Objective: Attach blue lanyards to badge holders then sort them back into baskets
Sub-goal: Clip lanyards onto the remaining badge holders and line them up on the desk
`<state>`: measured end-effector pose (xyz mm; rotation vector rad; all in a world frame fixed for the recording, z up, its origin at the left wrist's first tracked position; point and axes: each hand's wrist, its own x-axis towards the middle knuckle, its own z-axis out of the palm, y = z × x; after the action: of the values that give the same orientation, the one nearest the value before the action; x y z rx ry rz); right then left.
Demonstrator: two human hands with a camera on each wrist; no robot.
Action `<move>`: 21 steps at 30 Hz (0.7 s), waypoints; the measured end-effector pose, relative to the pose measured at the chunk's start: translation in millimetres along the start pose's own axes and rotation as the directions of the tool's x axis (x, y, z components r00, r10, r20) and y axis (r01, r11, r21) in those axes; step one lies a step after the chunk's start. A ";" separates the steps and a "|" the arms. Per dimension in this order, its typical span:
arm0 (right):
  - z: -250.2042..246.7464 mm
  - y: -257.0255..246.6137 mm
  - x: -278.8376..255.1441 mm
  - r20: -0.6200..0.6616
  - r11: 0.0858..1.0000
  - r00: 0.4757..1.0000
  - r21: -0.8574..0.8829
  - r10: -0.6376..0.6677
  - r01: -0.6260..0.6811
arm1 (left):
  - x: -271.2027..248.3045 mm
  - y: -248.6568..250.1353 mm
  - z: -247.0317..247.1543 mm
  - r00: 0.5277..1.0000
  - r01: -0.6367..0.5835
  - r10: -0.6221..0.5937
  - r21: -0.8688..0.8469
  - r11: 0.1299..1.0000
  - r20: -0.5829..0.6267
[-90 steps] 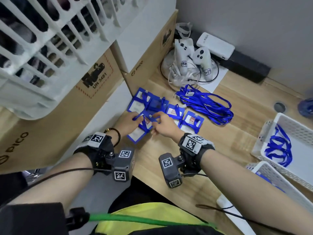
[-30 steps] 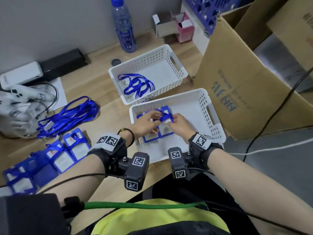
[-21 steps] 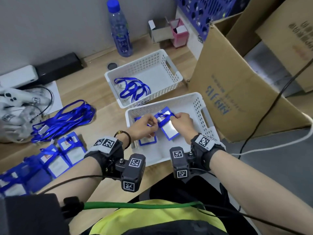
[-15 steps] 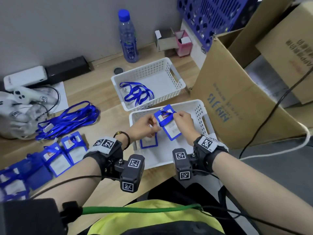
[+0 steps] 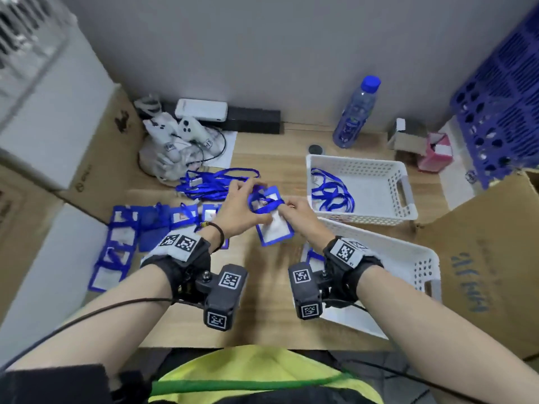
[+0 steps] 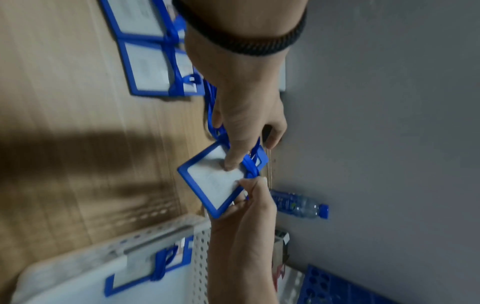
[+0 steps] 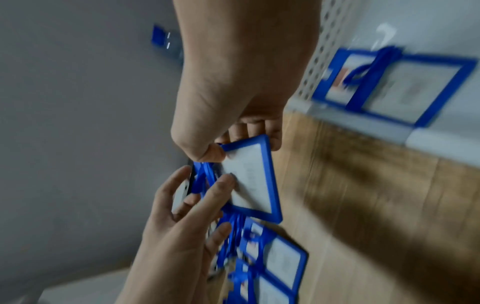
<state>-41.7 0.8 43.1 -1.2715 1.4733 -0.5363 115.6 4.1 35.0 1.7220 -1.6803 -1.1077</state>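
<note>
Head view looks down; wrist views close, sharing the badge holder (image 5: 274, 220).

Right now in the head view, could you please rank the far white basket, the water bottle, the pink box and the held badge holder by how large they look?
1. Far white basket
2. Water bottle
3. Held badge holder, partly hidden by both hands, so unsure against the bottle
4. Pink box

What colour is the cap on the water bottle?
Blue. The bottle cap shows best in the head view.
</note>
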 end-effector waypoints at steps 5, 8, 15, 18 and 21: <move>41.7 -24.8 12.0 0.123 0.999 0.992 -0.051 0.017 -0.011 | -13.5 -20.7 -39.1 0.991 0.014 0.002 0.119 0.993 -0.135; 56.5 -33.4 18.8 0.185 0.999 0.983 -0.045 -0.003 0.011 | -16.1 -35.0 -50.0 0.985 0.011 0.016 0.153 0.988 -0.171; 78.7 -32.4 33.2 0.294 0.989 0.956 -0.144 0.006 0.038 | -9.3 -57.7 -68.4 0.996 0.084 -0.070 0.330 0.940 -0.056; 85.8 -28.7 43.0 0.308 0.979 0.951 -0.196 0.010 0.053 | -2.0 -62.1 -69.6 0.991 0.111 -0.132 0.404 0.908 0.025; 89.9 -25.5 50.3 0.320 0.973 0.947 -0.228 0.044 0.032 | 3.3 -65.9 -70.0 0.980 0.130 -0.181 0.435 0.891 0.078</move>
<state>56.5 -26.8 13.8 -1.4585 1.2859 -0.1410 210.2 -4.4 19.8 2.1300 -2.0026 -0.9714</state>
